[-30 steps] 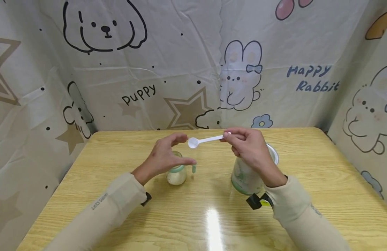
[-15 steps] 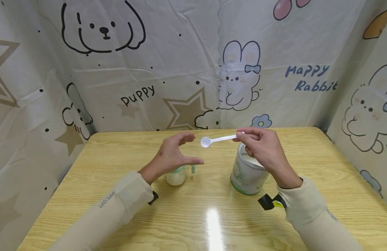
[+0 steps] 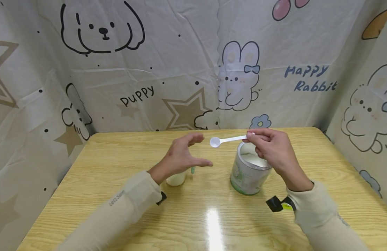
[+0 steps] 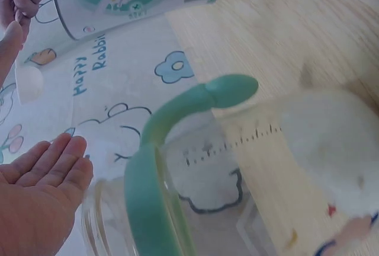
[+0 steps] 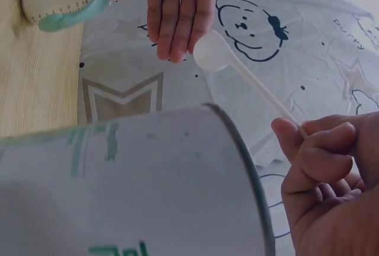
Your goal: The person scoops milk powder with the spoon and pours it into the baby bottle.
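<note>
Between thumb and fingers, my right hand (image 3: 272, 150) pinches the handle end of a white measuring scoop (image 3: 215, 142), whose bowl points left. Below that hand stands an open can (image 3: 248, 174) with white powder (image 3: 254, 160) inside. My left hand (image 3: 181, 157) is held in the air with thumb and fingers spread, apart from the scoop bowl. Behind and below it is a clear baby bottle (image 3: 175, 180), partly hidden in the head view. The left wrist view shows the bottle's green handle (image 4: 177, 108), measuring marks and pale contents at its bottom.
Everything stands on a light wooden table (image 3: 193, 216). A printed cloth (image 3: 181, 69) with puppies, rabbits and stars hangs behind the table and at its sides. The can is to the right of the bottle, with bare wood between them.
Both hands have moved to the right, the right hand carrying the scoop over the can's near side. The can's opening and powder have come into view, while the left hand now covers more of the bottle.
</note>
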The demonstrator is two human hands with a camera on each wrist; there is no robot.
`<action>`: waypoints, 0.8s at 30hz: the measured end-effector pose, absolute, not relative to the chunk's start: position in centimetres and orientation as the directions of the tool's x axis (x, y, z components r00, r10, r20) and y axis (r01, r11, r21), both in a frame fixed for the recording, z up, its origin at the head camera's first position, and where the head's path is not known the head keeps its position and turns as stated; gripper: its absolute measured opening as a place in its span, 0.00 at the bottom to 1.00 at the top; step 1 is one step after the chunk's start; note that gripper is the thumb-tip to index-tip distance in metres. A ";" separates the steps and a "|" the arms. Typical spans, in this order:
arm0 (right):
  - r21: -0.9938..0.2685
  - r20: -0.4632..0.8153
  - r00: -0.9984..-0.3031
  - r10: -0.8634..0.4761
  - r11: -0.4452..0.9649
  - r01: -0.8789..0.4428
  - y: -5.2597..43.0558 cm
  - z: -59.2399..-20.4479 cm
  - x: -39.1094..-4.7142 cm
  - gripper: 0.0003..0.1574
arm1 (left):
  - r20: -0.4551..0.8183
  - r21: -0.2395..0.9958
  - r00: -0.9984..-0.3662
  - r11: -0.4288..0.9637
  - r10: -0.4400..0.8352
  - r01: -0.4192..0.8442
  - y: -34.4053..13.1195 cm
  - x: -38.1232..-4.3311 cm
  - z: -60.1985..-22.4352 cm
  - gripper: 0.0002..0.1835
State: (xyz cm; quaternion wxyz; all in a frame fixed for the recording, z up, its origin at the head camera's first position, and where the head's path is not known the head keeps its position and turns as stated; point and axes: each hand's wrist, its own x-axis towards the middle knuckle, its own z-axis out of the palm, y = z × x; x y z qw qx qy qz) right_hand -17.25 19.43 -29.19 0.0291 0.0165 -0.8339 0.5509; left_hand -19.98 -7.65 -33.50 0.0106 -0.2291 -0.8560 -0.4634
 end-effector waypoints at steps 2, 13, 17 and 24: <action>-0.914 0.064 -0.998 0.011 0.402 -0.054 19.7 -29.3 -17.2 0.25 | 0.237 0.787 -0.890 0.460 0.390 0.411 -7.3 -20.0 -33.6 0.46; -0.899 0.063 -0.998 0.031 0.435 -0.043 21.9 -29.7 -16.7 0.28 | 0.253 0.770 -0.865 0.451 0.434 0.452 -5.2 -20.0 -33.8 0.47; -0.892 0.070 -0.997 0.037 0.450 -0.046 22.8 -29.9 -16.7 0.29 | 0.245 0.763 -0.861 0.459 0.445 0.454 -4.4 -20.1 -33.9 0.48; -0.894 0.088 -0.994 0.064 0.446 -0.051 23.9 -30.3 -16.6 0.30 | 0.216 0.774 -0.861 0.457 0.460 0.439 -3.1 -20.1 -34.1 0.49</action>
